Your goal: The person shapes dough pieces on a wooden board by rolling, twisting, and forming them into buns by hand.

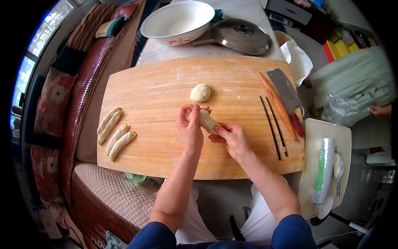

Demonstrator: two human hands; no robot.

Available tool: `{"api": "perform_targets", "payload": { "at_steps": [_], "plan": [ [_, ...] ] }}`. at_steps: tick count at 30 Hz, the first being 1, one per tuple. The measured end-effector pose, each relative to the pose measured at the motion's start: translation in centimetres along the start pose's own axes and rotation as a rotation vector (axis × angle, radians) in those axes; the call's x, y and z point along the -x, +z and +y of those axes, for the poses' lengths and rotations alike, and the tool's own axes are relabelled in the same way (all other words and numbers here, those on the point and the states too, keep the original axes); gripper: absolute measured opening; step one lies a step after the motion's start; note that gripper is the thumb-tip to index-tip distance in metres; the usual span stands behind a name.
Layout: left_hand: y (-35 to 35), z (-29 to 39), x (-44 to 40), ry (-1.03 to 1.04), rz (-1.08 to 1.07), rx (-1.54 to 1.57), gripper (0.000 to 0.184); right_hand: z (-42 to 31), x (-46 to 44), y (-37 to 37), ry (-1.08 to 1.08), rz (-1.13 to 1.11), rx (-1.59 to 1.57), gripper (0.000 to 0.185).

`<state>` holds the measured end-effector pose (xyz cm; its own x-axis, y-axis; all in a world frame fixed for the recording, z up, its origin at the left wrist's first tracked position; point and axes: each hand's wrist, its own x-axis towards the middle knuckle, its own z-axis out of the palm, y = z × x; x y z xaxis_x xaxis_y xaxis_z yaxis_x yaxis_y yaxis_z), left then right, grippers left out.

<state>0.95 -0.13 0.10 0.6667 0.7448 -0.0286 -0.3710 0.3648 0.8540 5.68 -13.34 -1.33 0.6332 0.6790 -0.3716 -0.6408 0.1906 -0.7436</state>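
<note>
Both hands hold a coiled, twisted piece of dough (206,120) above the wooden board (153,91). My left hand (191,124) is closed round its upper left end, thumb on top. At the lower right end, my right hand (230,137) pinches the dough between thumb and fingers. Just beyond them a round dough ball (200,93) rests on the board. Several dough strips lie in two groups at the board's left side, an upper pair (109,125) and a lower pair (120,142).
On the board's right lie two dark chopsticks (273,126), a wooden rolling pin (277,103) and a cleaver (286,90). Behind stand a white enamel basin (178,20) and a metal lid (241,36). A plastic wrap roll (323,170) sits at right, near another person's hand (379,110).
</note>
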Motion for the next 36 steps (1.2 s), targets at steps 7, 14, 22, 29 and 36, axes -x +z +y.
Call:
{"api": "perform_targets", "payload": {
  "at_steps": [7,14,22,29,36],
  "plan": [
    [-0.2,-1.7,-0.4,-0.179,0.220,0.230,0.021,-0.5,0.2,-0.6,0.004,-0.052,0.053,0.041],
    [-3.1,-3.0,-1.9,-0.376,0.344,0.474,0.026,-0.4,1.0,0.2,-0.505,-0.003,0.795,0.060],
    [-2.1,-1.6,-1.1,-0.357,0.277,0.527,0.024,-0.7,0.5,0.2,-0.565,0.071,0.705,0.016],
    [-1.1,-1.5,-0.9,-0.152,0.178,0.270,0.017,-1.3,0.1,-0.3,-0.132,0.026,0.079,0.015],
    [0.6,-1.4,0.6,-0.085,0.052,0.078,0.023,-1.1,-0.4,-1.9,0.030,0.060,-0.121,0.020]
  ]
}}
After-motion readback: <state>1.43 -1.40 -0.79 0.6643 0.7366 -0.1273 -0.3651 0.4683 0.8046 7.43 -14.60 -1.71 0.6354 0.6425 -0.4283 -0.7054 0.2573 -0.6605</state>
